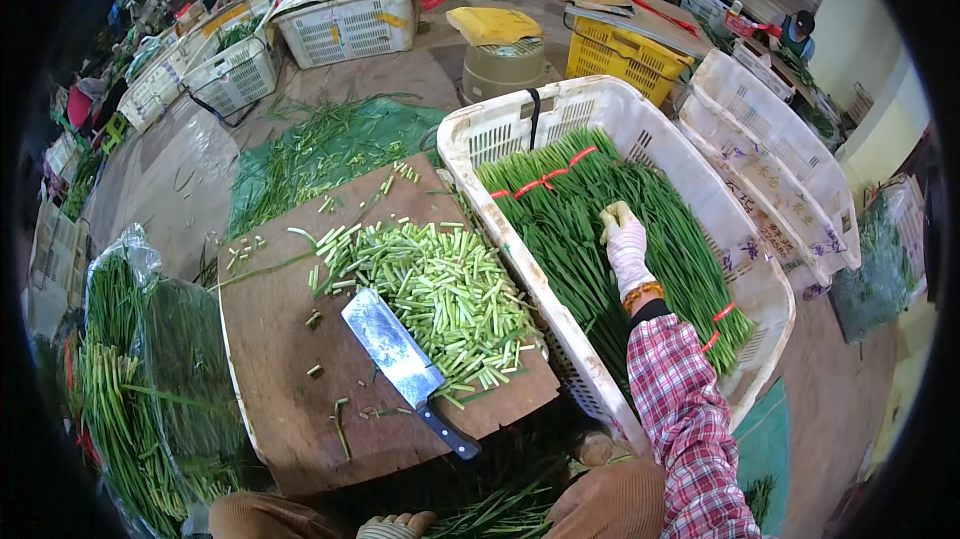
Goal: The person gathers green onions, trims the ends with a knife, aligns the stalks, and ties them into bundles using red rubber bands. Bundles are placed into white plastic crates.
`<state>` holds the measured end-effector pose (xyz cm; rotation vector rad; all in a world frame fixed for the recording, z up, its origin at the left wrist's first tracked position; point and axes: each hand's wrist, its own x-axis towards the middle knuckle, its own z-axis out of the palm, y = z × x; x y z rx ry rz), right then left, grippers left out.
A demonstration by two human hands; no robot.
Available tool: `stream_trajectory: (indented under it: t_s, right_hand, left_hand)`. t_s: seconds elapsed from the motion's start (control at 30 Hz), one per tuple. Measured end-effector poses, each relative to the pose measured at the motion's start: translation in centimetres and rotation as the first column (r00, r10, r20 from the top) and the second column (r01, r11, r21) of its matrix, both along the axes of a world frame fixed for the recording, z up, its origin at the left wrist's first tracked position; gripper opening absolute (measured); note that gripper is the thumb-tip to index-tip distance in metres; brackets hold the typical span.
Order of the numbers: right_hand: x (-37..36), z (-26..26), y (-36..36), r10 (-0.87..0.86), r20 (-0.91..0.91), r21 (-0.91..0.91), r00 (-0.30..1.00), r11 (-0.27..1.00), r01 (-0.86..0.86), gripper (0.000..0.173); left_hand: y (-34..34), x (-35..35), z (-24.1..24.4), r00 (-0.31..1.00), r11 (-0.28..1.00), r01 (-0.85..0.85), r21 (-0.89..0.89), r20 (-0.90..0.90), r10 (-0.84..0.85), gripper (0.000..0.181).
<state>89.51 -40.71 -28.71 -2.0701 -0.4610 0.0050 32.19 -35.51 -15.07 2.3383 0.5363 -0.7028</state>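
My right hand (pixel 624 239), in a pale glove, is over bundles of garlic chives (pixel 555 254) in a white plastic crate (pixel 757 359). Its fingers are curled near the leaves; whether they grip any is hidden. Red ties (pixel 541 183) bind the bundles. At the bottom edge, between my knees, my left hand (pixel 394 526) in a striped glove is partly cut off, close to loose chives (pixel 495 513). A cleaver (pixel 394 348) with a black handle lies on a brown board (pixel 277 366), against a heap of cut chive stems (pixel 442 284). The handle overhangs the board's near edge.
Bagged chives (pixel 112 359) stand at the left. A green sheet (pixel 330 156) with trimmings lies beyond the board. Nested white crates (pixel 772 171) are at the right. A yellow crate (pixel 622 59) and a drum (pixel 502 70) stand behind. A person (pixel 796 33) is far right.
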Motion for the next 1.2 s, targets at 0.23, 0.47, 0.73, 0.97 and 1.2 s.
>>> stream_trajectory:
  t_s: [0.23,0.47,0.73,0.97,1.2]
  right_hand:
    - [-3.4,9.4,1.1,-0.019,0.038,0.452,0.999,0.892,0.000,0.014]
    - [-18.7,18.2,-2.3,0.617,-0.325,0.557,0.716,0.738,-0.382,0.018]
    - [-22.1,21.5,-8.3,0.824,-0.141,0.033,0.548,0.558,-0.829,0.031]
    - [-1.8,5.2,-25.9,-0.264,0.183,-0.869,0.947,0.406,0.281,0.066]
    - [3.3,1.1,-30.4,-0.252,-0.097,-0.864,0.963,0.502,0.044,0.089]
  left_hand:
    - [0.0,-0.4,0.0,0.998,0.999,0.018,0.035,0.064,-0.020,0.053]
    - [-0.5,-1.0,0.9,0.988,0.999,0.028,0.043,0.148,-0.034,0.053]
    - [-1.1,-2.0,1.5,0.994,0.996,0.063,0.056,0.090,-0.068,0.055]
    - [-0.8,-2.6,0.4,0.996,0.995,0.079,0.056,0.034,-0.081,0.053]
    - [-0.5,-2.7,-3.1,0.992,0.993,0.104,0.058,-0.078,-0.100,0.048]
